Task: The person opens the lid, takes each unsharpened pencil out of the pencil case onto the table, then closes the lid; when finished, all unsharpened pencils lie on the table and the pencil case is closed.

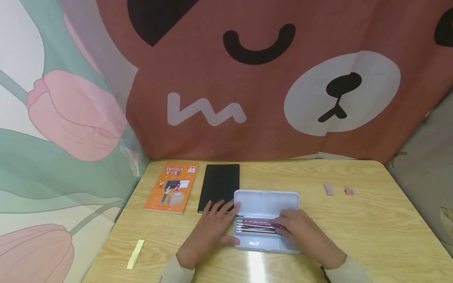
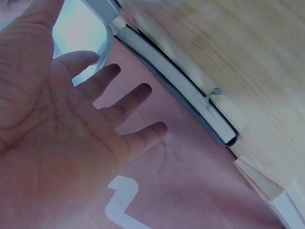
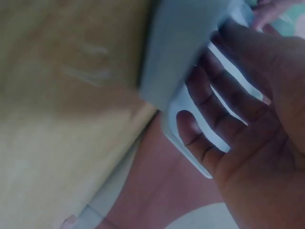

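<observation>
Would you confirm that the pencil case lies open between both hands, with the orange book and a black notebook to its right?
Not quite: the orange book and black notebook lie to the left of the open pencil case, as the head view shows. The case does sit between the left hand and right hand.

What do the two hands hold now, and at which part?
Neither grips anything. The left hand touches the open pale plastic pencil case at its left edge; the right hand rests over its tray.

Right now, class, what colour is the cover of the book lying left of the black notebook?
Orange, with a cartoon picture on the book; the head view shows it best.
</observation>
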Demonstrator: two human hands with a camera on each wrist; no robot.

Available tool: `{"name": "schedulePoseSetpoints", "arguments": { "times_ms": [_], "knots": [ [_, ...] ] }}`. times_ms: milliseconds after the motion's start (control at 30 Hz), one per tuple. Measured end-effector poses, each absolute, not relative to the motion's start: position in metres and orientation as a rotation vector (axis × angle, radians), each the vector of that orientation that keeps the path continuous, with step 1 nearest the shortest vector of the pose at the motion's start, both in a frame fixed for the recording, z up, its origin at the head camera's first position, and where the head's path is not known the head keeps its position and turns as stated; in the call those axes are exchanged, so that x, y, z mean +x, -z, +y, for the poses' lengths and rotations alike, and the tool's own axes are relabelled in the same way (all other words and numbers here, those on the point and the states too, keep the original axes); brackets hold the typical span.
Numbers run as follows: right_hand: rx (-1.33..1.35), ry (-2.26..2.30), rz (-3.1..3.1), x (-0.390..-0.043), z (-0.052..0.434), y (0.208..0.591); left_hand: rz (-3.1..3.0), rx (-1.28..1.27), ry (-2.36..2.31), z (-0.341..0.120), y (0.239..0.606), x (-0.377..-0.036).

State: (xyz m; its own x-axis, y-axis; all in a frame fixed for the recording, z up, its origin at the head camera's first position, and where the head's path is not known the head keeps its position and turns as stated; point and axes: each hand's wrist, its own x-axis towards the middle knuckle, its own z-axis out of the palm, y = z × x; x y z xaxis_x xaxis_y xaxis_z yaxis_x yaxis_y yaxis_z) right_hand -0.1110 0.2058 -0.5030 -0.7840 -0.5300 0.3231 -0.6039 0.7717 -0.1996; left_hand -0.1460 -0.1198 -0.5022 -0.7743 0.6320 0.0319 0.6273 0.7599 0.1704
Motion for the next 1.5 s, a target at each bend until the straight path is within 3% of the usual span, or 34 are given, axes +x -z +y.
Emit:
{"name": "schedulePoseSetpoints", "arguments": {
  "times_ms": [333, 700, 933, 1200, 1500],
  "knots": [
    [0.945, -0.155, -2.558, -0.114, 0.200, 0.516, 2.865, 1.063, -0.388, -0.124, 0.504, -0.147],
    [0.935, -0.157, -2.520, -0.105, 0.210, 0.511, 2.858, 1.062, -0.411, -0.124, 0.503, -0.146],
    [0.795, -0.127, -2.619, -0.089, 0.264, 0.495, 2.880, 1.098, -0.427, -0.126, 0.504, -0.146],
    [0.659, -0.076, -2.650, -0.070, 0.343, 0.504, 2.861, 1.092, -0.440, -0.126, 0.503, -0.146],
    [0.516, -0.030, -2.860, -0.060, 0.365, 0.518, 2.839, 1.073, -0.465, -0.126, 0.501, -0.146]
  ]
}}
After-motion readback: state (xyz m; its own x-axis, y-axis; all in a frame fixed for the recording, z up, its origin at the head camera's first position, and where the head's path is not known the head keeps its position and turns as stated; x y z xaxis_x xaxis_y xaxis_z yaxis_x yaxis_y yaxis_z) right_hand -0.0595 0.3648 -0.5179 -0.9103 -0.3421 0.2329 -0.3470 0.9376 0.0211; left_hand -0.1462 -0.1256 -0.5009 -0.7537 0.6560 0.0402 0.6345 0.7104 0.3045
